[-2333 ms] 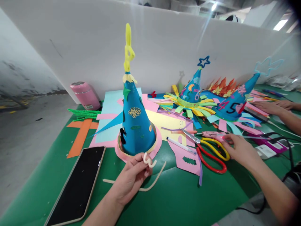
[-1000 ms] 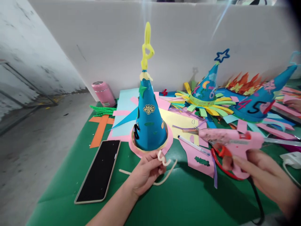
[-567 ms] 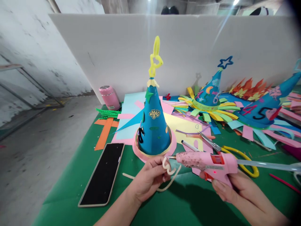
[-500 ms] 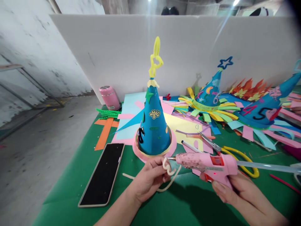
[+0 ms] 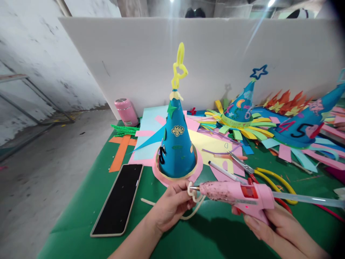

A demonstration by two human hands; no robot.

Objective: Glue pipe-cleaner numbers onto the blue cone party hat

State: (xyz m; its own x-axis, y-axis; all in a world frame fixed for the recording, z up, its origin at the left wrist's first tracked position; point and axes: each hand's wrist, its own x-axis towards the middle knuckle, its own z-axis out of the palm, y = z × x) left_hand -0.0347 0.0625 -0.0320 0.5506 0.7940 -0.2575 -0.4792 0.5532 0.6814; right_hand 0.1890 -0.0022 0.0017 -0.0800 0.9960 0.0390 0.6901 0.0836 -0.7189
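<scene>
Between the fingertips of my left hand (image 5: pixel 175 203) is a bent cream pipe cleaner (image 5: pixel 198 208), curled at its top. My right hand (image 5: pixel 277 225) is wrapped round the handle of a pink glue gun (image 5: pixel 237 194), which has a clear glue stick in its back and a small red light. The gun's metal nozzle lies at the curl of the pipe cleaner; whether it touches, I cannot tell. Just beyond my left hand a blue paper cone hat (image 5: pixel 176 144) stands upright on a pink brim, with yellow looped pipe cleaner on its tip.
A phone (image 5: pixel 118 201) lies left of my hands. Scissors (image 5: pixel 277 181) and a white pen (image 5: pixel 223 171) are beyond the glue gun. Two more cone hats, a nearer-centre one (image 5: pixel 238 104) and one at right (image 5: pixel 302 122), stand before a white board (image 5: pixel 140 61). A pink bottle (image 5: pixel 126 112) is back left.
The glue gun has moved slightly left and down, bringing its nozzle over the curl of the pipe cleaner. My left hand stays in nearly the same place.
</scene>
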